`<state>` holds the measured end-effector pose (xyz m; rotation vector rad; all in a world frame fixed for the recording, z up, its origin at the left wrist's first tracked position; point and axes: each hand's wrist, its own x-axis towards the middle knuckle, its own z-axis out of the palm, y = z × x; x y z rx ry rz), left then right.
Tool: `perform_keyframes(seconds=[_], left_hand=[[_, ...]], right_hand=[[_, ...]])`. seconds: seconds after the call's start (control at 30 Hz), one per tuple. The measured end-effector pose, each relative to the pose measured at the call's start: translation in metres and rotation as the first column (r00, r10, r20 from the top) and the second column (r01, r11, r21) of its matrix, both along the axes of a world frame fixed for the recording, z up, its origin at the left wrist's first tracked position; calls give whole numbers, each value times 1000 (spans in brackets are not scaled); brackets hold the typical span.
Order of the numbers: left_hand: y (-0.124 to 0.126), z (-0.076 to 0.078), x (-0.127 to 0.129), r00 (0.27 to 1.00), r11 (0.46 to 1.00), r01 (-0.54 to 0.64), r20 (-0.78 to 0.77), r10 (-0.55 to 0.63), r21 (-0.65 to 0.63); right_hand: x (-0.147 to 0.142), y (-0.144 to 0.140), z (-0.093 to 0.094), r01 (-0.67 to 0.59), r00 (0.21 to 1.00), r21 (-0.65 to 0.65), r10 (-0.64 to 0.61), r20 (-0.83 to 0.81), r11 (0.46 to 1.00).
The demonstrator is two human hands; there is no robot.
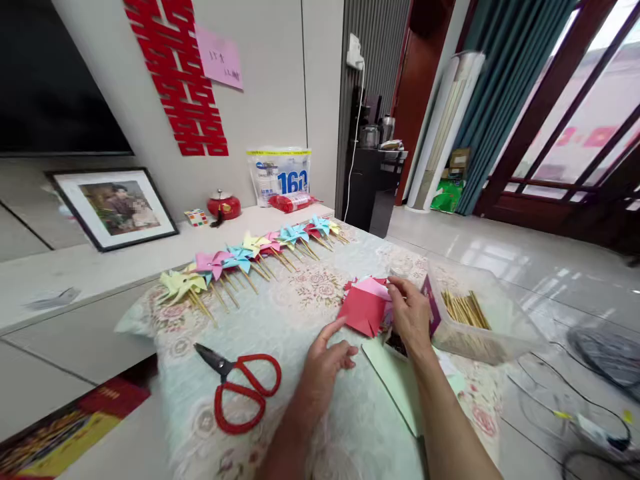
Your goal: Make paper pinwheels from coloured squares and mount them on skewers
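Observation:
Near the middle of the cloth-covered table lies a small pile of cut paper squares, with a red paper square [361, 311] and a pink paper square [373, 288] on top. The fingers of my right hand [411, 313] are closed on the pink one's right edge. My left hand [327, 360] is open just below the red square, fingers apart and holding nothing. Under my right wrist are a sheet of light green paper [397, 383] and a small box with dark contents [397, 343], partly hidden. Red-handled scissors [239, 387] lie left of my left hand.
Finished paper pinwheels [240, 259] on sticks line the table's far edge. At the right stands a clear plastic bin [493, 343] holding thin sticks [465, 310]. Beyond the table, a white cabinet top [193, 237] bears a framed photo [115, 207]. Cables [575, 387] lie on the floor.

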<state>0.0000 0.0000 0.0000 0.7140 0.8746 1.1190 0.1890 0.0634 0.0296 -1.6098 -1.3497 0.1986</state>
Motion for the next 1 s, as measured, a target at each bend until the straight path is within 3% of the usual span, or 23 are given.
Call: perform_keyframes(seconds=[0.33,0.63,0.77,0.83,0.9,1.0], left_hand=[[2,-2,-3,996,998,64,57,-65,19],[8,-4,-8,971,973,-229,83,226,36],[9,-3,-12,948,954,-292,153,280,64],[10,0,-15,927,948,-311,242,288,65],[10,4,-18,900,950,-311,334,281,40],[10,11,-25,857,963,-268,452,247,-16]], right_hand=[[-5,1,-4,-16,987,-167,43,157,986],[-2,-2,-6,-6,958,-255,78,275,967],[-5,-3,0,-11,960,-220,72,270,975],[-10,-4,4,-71,979,-171,102,179,983],[-15,-5,8,-199,980,-105,198,-18,974],[-25,-7,9,-406,859,-55,361,-363,912]])
